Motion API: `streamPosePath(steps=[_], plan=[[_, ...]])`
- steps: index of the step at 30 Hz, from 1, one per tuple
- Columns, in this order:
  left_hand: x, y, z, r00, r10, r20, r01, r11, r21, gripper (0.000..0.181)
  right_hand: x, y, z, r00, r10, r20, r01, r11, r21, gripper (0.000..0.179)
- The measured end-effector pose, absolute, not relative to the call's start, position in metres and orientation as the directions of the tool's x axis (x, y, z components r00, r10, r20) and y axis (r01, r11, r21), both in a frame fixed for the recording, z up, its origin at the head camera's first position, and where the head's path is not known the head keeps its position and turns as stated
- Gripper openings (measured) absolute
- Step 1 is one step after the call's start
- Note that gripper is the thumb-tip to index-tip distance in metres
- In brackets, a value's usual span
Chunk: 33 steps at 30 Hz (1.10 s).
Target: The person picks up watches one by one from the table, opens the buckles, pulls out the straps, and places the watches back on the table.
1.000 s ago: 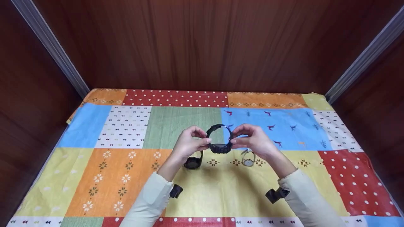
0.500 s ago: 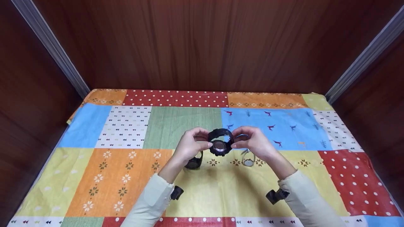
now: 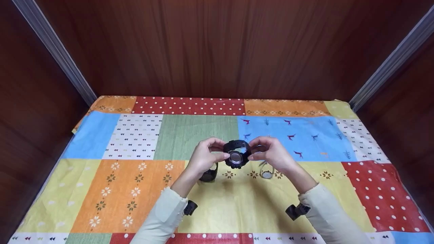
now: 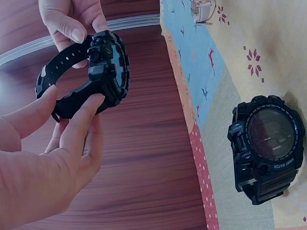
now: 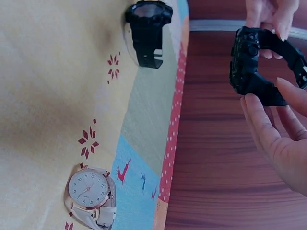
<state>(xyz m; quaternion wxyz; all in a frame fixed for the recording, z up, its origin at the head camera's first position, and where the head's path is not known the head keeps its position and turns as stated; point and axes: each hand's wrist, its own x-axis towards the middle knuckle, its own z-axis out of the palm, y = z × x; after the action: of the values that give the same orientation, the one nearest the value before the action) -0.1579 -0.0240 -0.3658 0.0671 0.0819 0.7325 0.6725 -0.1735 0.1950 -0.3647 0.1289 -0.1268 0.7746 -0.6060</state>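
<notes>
Between both hands, above the table, is a black sport watch (image 3: 235, 157) with its strap closed in a loop. Its round dial faces up toward the head camera. My left hand (image 3: 205, 155) pinches the watch's left side with thumb and fingers. On the opposite side my right hand (image 3: 270, 152) pinches the strap in the same way. Below the left hand a second black sport watch (image 4: 272, 136) stands on the cloth, partly hidden in the head view. A smaller watch with a white dial (image 5: 88, 188) and pale strap sits on the cloth near the right hand.
A patchwork-print tablecloth (image 3: 217, 210) covers the table. Dark wood-grain panels (image 3: 217, 51) rise behind it and at both sides, with grey metal strips (image 3: 56, 51) at the corners. Black wrist cameras (image 3: 297, 210) are strapped over the sleeves.
The held watch has been tilted so that its dial, earlier seen edge-on at the bottom of the loop, now faces up. Both hands have shifted only slightly.
</notes>
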Motion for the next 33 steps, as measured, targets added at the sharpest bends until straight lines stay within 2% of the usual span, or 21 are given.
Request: streamPosePath(steps=[10, 15, 26, 33], plan=[[-0.155, -0.023, -0.362, -0.976, 0.195, 0.097, 0.144, 0.242, 0.960, 0.022, -0.174, 0.196, -0.358, -0.926, -0.376, -0.044, -0.067, 0.278, -0.958, 0.032], [-0.153, -0.020, -0.361, -0.975, 0.201, 0.092, 0.152, 0.305, 0.940, 0.021, -0.172, 0.194, -0.353, -0.921, -0.388, -0.020, -0.110, 0.311, -0.944, 0.033], [-0.152, -0.019, -0.361, -0.972, 0.217, 0.090, 0.160, 0.331, 0.930, 0.020, -0.170, 0.191, -0.352, -0.917, -0.400, 0.020, -0.146, 0.289, -0.946, 0.029], [-0.153, -0.018, -0.361, -0.960, 0.240, 0.143, 0.221, 0.343, 0.913, 0.024, -0.172, 0.191, -0.354, -0.923, -0.386, 0.018, -0.136, 0.282, -0.950, 0.030]])
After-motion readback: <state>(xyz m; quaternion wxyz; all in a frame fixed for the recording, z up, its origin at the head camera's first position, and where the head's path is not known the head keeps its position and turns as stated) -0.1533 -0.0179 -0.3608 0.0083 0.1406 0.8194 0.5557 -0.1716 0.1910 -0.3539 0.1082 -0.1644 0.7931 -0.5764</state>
